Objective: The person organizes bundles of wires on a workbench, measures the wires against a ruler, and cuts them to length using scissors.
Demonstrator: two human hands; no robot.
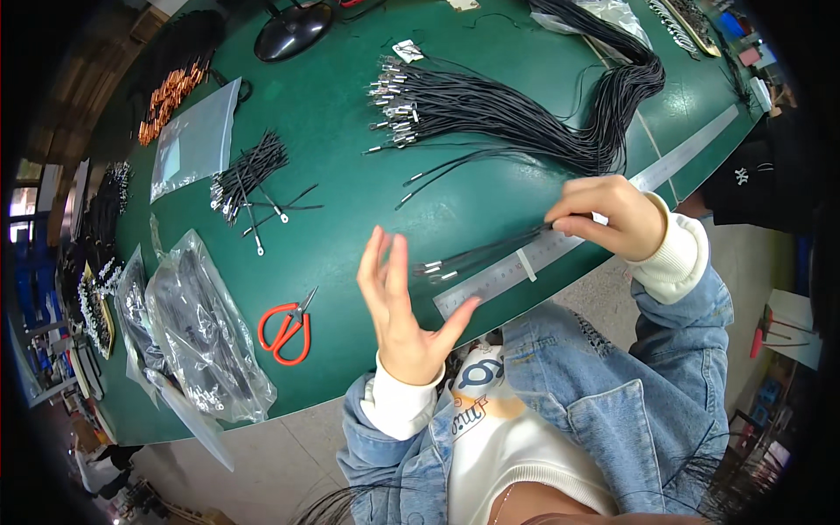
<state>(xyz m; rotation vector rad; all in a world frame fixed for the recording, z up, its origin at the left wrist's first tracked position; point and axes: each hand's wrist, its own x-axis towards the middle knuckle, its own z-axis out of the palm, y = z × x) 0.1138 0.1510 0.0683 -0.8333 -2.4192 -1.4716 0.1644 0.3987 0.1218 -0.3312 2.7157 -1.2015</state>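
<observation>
Item: measuring station on a green table (350,175), positions given relative to the steel ruler (595,227) along the table's near edge. Far left of the ruler: clear bags of black cords (206,332). Left of it: red-handled scissors (286,331), lying flat. At the ruler's left end: left hand (404,306), open, fingers spread and upright, holding nothing, thumb tip just at the ruler's end. On the ruler: small bunch of black cords (490,252) with metal tips pointing left. Right portion: right hand (612,217), pinched shut on the cords' far end. Beyond the ruler: large cord bundle (507,114). Handling note: best kept taut, tips level at the ruler's end, strands flat and parallel.
</observation>
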